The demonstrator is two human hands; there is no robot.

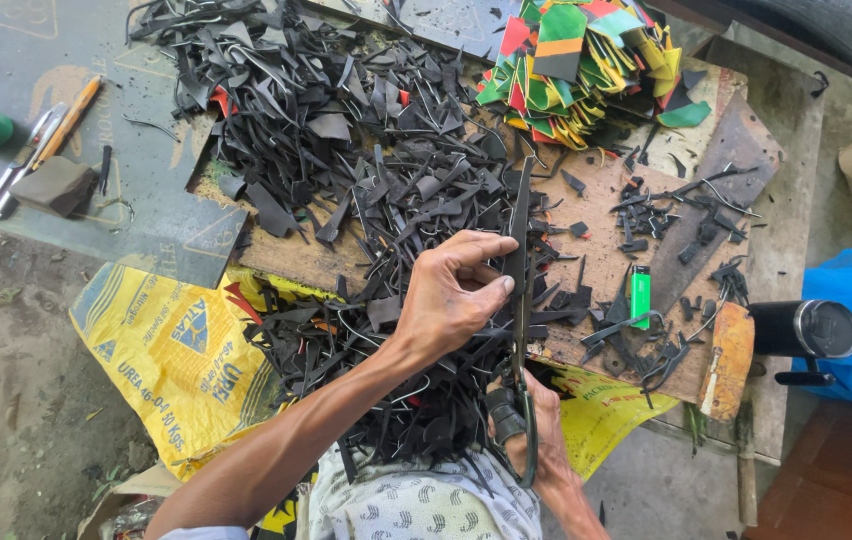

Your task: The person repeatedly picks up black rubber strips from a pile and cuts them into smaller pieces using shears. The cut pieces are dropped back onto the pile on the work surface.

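Shears stand upright over the desk, my right hand clamped on their handles; my left hand pinches a black rubber strip at the blades; I'd keep fingertips clear.

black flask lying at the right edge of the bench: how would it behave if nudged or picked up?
The black flask lies on its side at the board's right edge, so a nudge would probably roll it, perhaps off. Its smooth, glossy round body looks somewhat slippery. It seems rigid, likely metal, so probably heavy for its size. Neither the left hand nor the right hand is near it.
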